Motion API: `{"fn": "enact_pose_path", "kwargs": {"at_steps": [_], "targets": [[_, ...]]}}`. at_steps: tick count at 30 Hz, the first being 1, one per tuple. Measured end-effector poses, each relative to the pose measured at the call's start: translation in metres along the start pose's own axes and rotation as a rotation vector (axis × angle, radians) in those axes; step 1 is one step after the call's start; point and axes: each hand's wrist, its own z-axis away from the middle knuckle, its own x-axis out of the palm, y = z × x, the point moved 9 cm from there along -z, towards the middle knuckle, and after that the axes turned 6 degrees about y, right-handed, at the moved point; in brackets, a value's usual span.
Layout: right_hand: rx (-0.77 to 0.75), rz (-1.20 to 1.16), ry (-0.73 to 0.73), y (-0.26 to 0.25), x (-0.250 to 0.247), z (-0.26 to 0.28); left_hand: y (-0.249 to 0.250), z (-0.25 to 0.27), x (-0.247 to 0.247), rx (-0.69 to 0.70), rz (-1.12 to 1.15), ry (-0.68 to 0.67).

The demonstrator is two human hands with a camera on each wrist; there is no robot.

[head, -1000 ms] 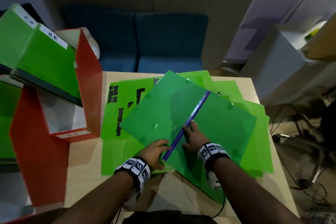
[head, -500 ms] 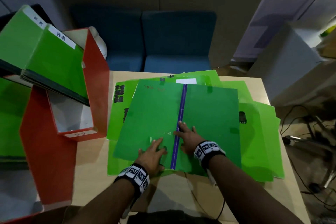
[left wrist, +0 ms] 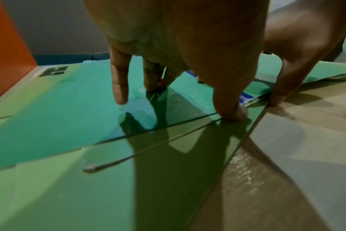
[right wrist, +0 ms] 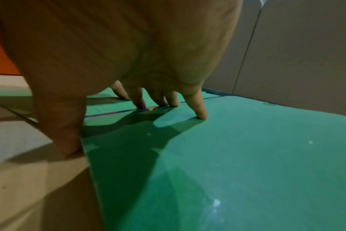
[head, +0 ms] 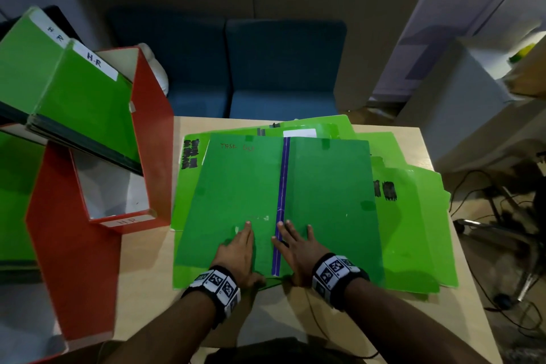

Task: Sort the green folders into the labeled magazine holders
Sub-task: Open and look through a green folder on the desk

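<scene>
Both hands lie flat, fingers spread, on the dark green plastic folder with a blue spine strip [head: 283, 204], opened atop a spread of lighter green folders [head: 413, 245] on the wooden table [head: 147, 275]: left hand [head: 239, 248] beside the spine, right hand [head: 298, 248] touching it. Judging by this, identification is under way. Next, the faint heading must be read, the folder closed, then carried to a matching red magazine holder [head: 150, 139], labelled H-R.
</scene>
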Motion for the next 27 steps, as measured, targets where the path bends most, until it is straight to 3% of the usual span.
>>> {"fn": "enact_pose_path", "kwargs": {"at_steps": [3,10,12,15,22,27], "targets": [[-0.014,-0.114,-0.034,0.001,-0.009,0.007,-0.004,0.005,0.004,0.059,-0.083,-0.038],[-0.079,-0.344,-0.008,0.012,-0.038,0.017,-0.015,0.027,-0.006,0.22,-0.106,0.106],[-0.114,-0.364,0.086,0.017,-0.048,0.022,-0.012,0.037,-0.012,0.345,-0.111,0.154],[-0.094,-0.375,0.221,0.034,-0.059,0.029,-0.014,0.043,-0.045,0.395,-0.08,0.245],[-0.005,-0.216,0.625,0.055,-0.126,0.046,-0.008,0.074,-0.197,0.427,-0.007,0.665],[-0.004,-0.251,1.029,0.055,-0.186,0.088,-0.007,0.104,-0.262,0.497,-0.144,0.999]]}}
